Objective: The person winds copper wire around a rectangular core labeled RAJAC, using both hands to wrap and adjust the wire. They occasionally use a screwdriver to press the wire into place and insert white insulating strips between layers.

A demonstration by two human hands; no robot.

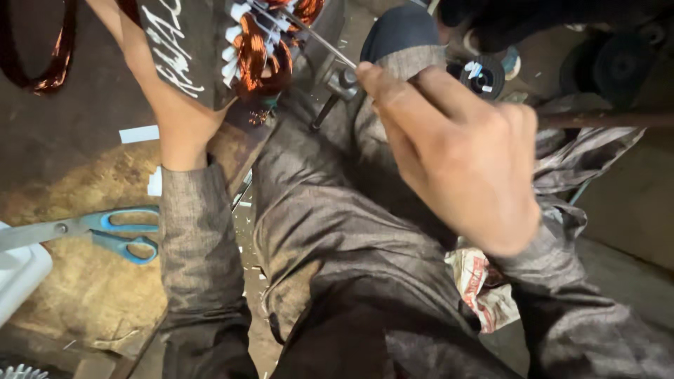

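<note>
Right hand (456,151) is clamped on a thin metal rod (319,36), tip at the copper windings (256,60) of the motor stator (203,49). Left hand (179,123) braces the stator; grip not visible. Blue-handled scissors (84,231) lie left.

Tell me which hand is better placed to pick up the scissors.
Left, probably. The left hand braces the motor stator directly above the scissors on that side. The right hand grips a thin tool across the lap.
</note>
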